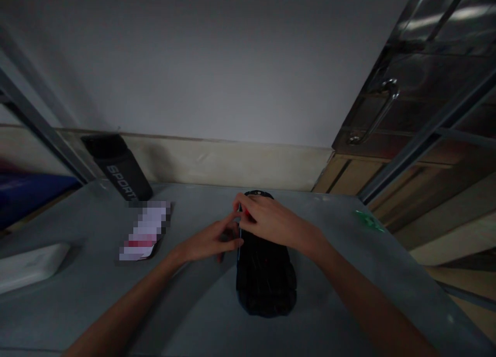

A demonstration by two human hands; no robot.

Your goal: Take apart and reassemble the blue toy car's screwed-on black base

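Note:
A black toy car [265,279] lies on the grey table [194,305], its dark underside apparently facing up. My right hand [267,220] reaches over its far part, thumb and index finger pinched at the left edge around something I cannot make out; a bit of red shows beside the fingers. My left hand [215,239] is at the car's left side, fingers apart, with the thumb touching that edge and the index fingertip close to my right fingers.
At the back left stands a dark bottle [120,168] marked SPORT. A phone [145,230] with a blurred screen lies in front of it. A white object [34,266] is at the far left, a small green item [369,220] at the right.

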